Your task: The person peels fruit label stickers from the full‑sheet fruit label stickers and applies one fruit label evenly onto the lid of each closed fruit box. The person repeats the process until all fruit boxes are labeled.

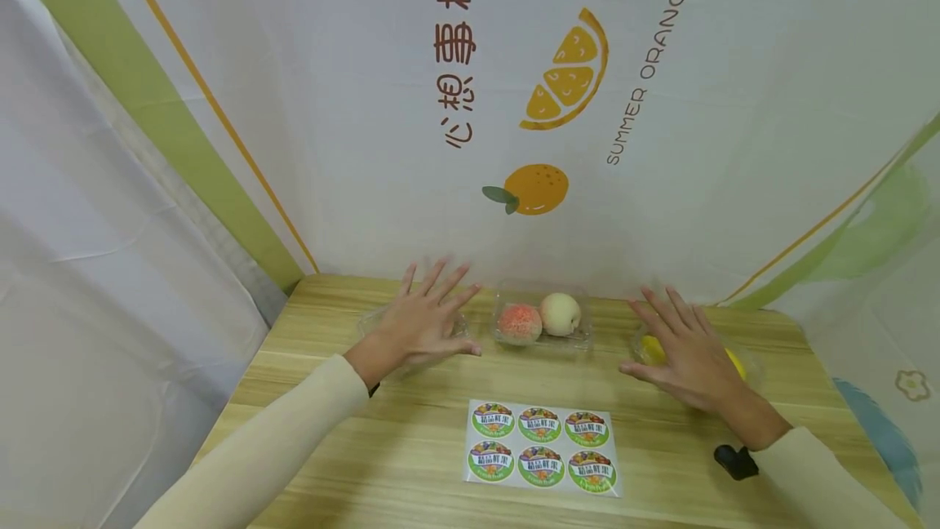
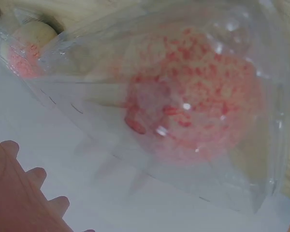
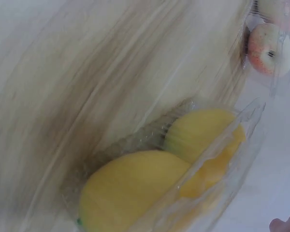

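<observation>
My left hand (image 1: 420, 321) has its fingers spread over a clear plastic box (image 1: 373, 319) at the left, holding nothing. Seen from the left wrist, a red-speckled pale fruit (image 2: 198, 101) shows through that box's plastic. On the other side, my right hand (image 1: 690, 357) is likewise spread, above a clear box with two yellow fruits (image 3: 135, 186). Its fingers overlap this box in the head view and grip nothing. Between the hands stands a third clear box (image 1: 539, 343), holding a red-speckled peach (image 1: 520, 323) and a paler peach (image 1: 560, 314).
A sheet of round fruit stickers (image 1: 542, 447) lies on the wooden table (image 1: 411, 464), nearer to me than the boxes. Behind the table's far edge hangs a white curtain (image 1: 367, 145) with printed oranges. A black wrist device (image 1: 736, 461) shows beside my right wrist.
</observation>
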Demonstrator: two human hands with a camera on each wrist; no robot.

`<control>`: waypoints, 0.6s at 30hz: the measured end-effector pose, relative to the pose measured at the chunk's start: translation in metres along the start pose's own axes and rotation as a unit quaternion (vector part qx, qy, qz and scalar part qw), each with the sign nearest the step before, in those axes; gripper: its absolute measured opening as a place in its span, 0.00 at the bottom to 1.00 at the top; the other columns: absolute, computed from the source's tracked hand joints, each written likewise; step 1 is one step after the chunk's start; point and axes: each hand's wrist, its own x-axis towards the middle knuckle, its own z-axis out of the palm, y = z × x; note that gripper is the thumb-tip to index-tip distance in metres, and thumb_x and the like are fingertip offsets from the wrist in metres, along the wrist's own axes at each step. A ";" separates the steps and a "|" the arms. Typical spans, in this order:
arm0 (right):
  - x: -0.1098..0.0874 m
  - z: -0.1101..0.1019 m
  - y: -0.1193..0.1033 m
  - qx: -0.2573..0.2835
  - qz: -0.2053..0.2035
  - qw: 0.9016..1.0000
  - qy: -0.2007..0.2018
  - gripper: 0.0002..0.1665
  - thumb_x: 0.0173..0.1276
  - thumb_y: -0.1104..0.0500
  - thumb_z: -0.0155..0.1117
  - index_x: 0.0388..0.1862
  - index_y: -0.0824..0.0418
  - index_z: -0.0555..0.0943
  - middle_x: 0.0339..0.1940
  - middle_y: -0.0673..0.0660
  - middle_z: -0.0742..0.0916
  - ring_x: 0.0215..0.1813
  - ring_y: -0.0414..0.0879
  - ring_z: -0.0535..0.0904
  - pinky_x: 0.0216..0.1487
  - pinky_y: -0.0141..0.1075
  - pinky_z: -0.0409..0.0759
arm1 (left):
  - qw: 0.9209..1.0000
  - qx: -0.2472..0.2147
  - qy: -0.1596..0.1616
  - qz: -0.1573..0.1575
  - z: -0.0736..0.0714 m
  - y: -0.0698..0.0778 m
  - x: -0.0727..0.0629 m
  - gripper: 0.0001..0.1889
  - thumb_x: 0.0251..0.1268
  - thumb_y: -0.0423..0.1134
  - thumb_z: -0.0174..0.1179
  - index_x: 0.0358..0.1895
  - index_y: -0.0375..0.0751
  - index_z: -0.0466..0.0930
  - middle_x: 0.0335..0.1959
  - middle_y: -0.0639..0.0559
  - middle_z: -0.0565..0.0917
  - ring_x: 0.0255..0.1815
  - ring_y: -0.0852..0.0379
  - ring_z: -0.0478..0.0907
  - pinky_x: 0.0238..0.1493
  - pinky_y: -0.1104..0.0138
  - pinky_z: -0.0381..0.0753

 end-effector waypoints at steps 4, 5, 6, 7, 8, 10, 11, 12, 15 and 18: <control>0.002 0.000 -0.002 0.042 0.013 0.999 0.008 0.61 0.74 0.35 0.74 0.94 0.52 0.54 0.92 0.63 0.59 0.90 0.71 0.47 0.82 0.74 0.46 | 1.000 -0.025 0.002 -0.005 0.003 -0.001 -0.001 0.53 0.72 0.80 0.50 0.92 0.56 0.51 0.93 0.47 0.46 0.92 0.36 0.40 0.83 0.29 0.40; 0.003 -0.001 -0.003 0.058 0.018 0.998 0.011 0.60 0.74 0.36 0.74 0.94 0.52 0.53 0.91 0.64 0.59 0.90 0.71 0.46 0.82 0.75 0.47 | 0.999 -0.041 0.002 -0.007 0.003 -0.001 -0.002 0.52 0.74 0.78 0.50 0.92 0.56 0.50 0.93 0.47 0.46 0.92 0.36 0.39 0.83 0.29 0.39; 0.004 -0.002 -0.005 0.075 0.023 0.997 0.015 0.60 0.75 0.38 0.74 0.94 0.53 0.53 0.91 0.65 0.60 0.89 0.72 0.46 0.81 0.76 0.47 | 0.998 -0.060 0.004 -0.009 0.003 -0.001 -0.002 0.51 0.76 0.77 0.50 0.92 0.55 0.48 0.93 0.47 0.46 0.92 0.36 0.39 0.83 0.29 0.39; 0.005 -0.002 -0.007 0.094 0.028 0.995 0.017 0.59 0.76 0.40 0.74 0.94 0.53 0.53 0.91 0.66 0.60 0.89 0.72 0.46 0.81 0.77 0.47 | 0.997 -0.082 0.008 -0.011 0.004 0.000 -0.002 0.50 0.79 0.75 0.50 0.93 0.54 0.47 0.93 0.46 0.46 0.91 0.36 0.40 0.83 0.29 0.40; 0.006 -0.004 -0.009 0.115 0.036 0.992 0.019 0.58 0.77 0.42 0.74 0.94 0.53 0.53 0.91 0.66 0.59 0.90 0.72 0.46 0.80 0.78 0.47 | 0.994 -0.109 0.012 -0.014 0.004 0.001 -0.001 0.48 0.81 0.73 0.49 0.93 0.53 0.46 0.93 0.46 0.47 0.91 0.36 0.40 0.83 0.30 0.39; 0.009 -0.005 -0.013 0.161 0.050 0.985 0.025 0.55 0.80 0.46 0.72 0.93 0.55 0.53 0.91 0.68 0.58 0.89 0.72 0.46 0.79 0.80 0.47 | 0.984 -0.175 0.028 -0.022 0.004 0.003 0.000 0.45 0.86 0.68 0.46 0.92 0.48 0.46 0.92 0.43 0.50 0.91 0.34 0.43 0.85 0.32 0.40; 0.011 -0.006 -0.016 0.183 0.057 0.981 0.029 0.53 0.81 0.48 0.71 0.93 0.55 0.53 0.91 0.68 0.58 0.89 0.73 0.46 0.78 0.80 0.48 | 0.976 -0.213 0.039 -0.028 0.004 0.004 0.001 0.43 0.88 0.66 0.45 0.92 0.46 0.47 0.91 0.41 0.52 0.90 0.34 0.44 0.85 0.33 0.41; 0.013 -0.007 -0.018 0.204 0.063 0.976 0.033 0.51 0.82 0.49 0.70 0.93 0.57 0.53 0.90 0.69 0.58 0.89 0.73 0.47 0.77 0.80 0.49 | 0.967 -0.249 0.051 -0.035 0.004 0.007 0.002 0.42 0.89 0.64 0.44 0.92 0.43 0.48 0.91 0.40 0.54 0.90 0.33 0.46 0.85 0.35 0.43; 0.019 -0.007 -0.024 0.249 0.073 0.964 0.060 0.42 0.87 0.54 0.62 0.91 0.63 0.57 0.88 0.72 0.62 0.86 0.75 0.53 0.79 0.75 0.55 | 0.926 -0.362 0.081 -0.066 0.002 0.015 0.006 0.39 0.91 0.57 0.47 0.89 0.37 0.54 0.88 0.37 0.61 0.88 0.35 0.54 0.85 0.41 0.53; 0.024 -0.003 -0.030 0.279 0.077 0.952 0.096 0.33 0.91 0.57 0.53 0.86 0.70 0.63 0.82 0.74 0.70 0.81 0.74 0.64 0.82 0.51 0.65 | 0.876 -0.461 0.108 -0.091 0.003 0.024 0.009 0.35 0.89 0.49 0.54 0.86 0.32 0.60 0.84 0.35 0.68 0.85 0.36 0.62 0.82 0.44 0.64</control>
